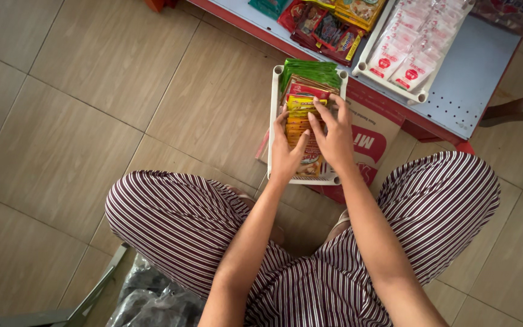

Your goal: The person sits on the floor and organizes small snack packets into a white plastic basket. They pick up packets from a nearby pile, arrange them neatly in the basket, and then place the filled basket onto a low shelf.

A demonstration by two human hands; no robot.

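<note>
A narrow white plastic tray (272, 115) stands on a cardboard box in front of me, filled with a row of small sachets: green ones (310, 71) at the far end, red and yellow ones (301, 103) nearer. My left hand (288, 151) rests on the sachets at the tray's left side, thumb spread. My right hand (334, 134) lies over the row on the right, fingers spread and fingertips on the yellow packets. Neither hand lifts anything clear of the tray.
A brown and red cardboard box (375, 140) lies under the tray. A low grey perforated shelf (467, 72) with red edge holds a second white tray of white-and-red sachets (407, 54) and mixed packets (328, 27). Black plastic bags (152, 300) lie by my left knee.
</note>
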